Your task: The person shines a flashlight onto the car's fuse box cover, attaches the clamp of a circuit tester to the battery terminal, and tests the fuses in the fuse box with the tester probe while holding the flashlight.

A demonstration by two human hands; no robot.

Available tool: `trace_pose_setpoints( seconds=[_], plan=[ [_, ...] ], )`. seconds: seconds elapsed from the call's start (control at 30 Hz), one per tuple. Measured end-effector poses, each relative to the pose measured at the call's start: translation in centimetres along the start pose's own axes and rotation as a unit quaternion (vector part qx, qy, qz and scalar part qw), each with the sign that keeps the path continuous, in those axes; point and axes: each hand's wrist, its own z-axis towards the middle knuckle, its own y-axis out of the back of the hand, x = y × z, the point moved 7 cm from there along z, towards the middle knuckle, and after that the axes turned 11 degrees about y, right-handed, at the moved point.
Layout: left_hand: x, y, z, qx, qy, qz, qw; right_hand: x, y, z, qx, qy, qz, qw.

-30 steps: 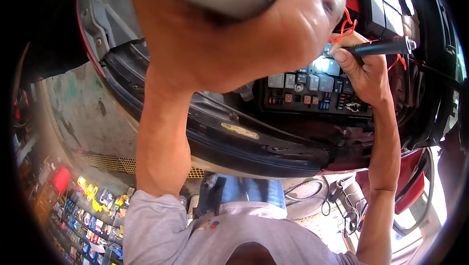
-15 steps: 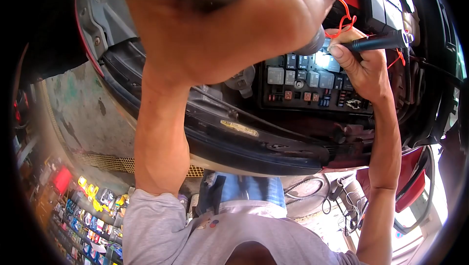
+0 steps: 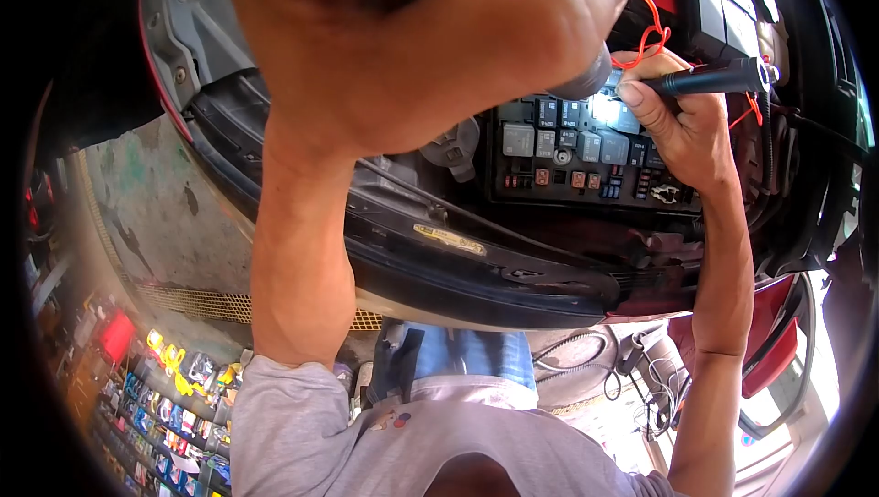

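Observation:
My left hand (image 3: 458, 66) fills the top middle, very close to the camera. It looks closed, but its fingers are mostly hidden, so what it holds cannot be made out. A dark grey rounded end (image 3: 586, 80) shows at its lower right edge. My right hand (image 3: 682, 121) pinches a slim black pen-shaped tool (image 3: 705, 80) between thumb and fingers, above the fuse box (image 3: 540, 193). Beside the right thumb, a bright spot of light falls on the grey relays (image 3: 614, 148). A red wire (image 3: 652, 34) loops just above my right fingers.
The car's dark front edge (image 3: 458, 291) runs across below the fuse box, near my body. A black cap (image 3: 450, 151) sits left of the box. Shelves of small colourful goods (image 3: 174, 424) stand at lower left. Cables (image 3: 586, 350) lie at lower right.

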Motion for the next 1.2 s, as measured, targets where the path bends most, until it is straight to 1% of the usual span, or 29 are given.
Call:
trace_pose_setpoints(
  seconds=[0.2, 0.3, 0.5, 0.8, 0.9, 1.0, 1.13, 1.2],
  plan=[
    [0.0, 0.1, 0.0, 0.005, 0.003, 0.001, 1.0, 0.2, 0.0, 0.0, 0.015, -0.027, -0.001, 1.0],
    [-0.1, 0.1, 0.0, 0.005, 0.005, 0.002, 1.0, 0.4, 0.0, 0.2, 0.004, -0.005, -0.005, 1.0],
    [-0.2, 0.1, 0.1, 0.006, 0.004, 0.004, 1.0, 0.2, 0.5, 0.3, 0.0, -0.019, -0.024, 1.0],
    [-0.4, 0.6, 0.0, -0.014, 0.011, -0.005, 1.0, 0.3, 0.4, 0.2, -0.003, 0.011, -0.023, 1.0],
    [-0.8, 0.8, -0.1, -0.026, 0.012, -0.021, 0.999, 0.1, 0.3, 0.0, 0.011, -0.042, -0.02, 0.999],
    [-1.0, 1.0, -0.2, -0.042, 0.011, -0.028, 0.999, 0.1, 0.4, -0.1, -0.001, -0.029, -0.024, 0.999],
    [-1.9, 1.0, -0.3, -0.082, -0.007, 0.003, 0.997, 0.2, 0.4, 0.1, -0.007, -0.02, -0.017, 1.0],
    [-2.6, 0.8, -0.3, -0.072, -0.005, 0.044, 0.996, -0.1, 0.4, 0.1, -0.013, -0.019, 0.003, 1.0]
  ],
)
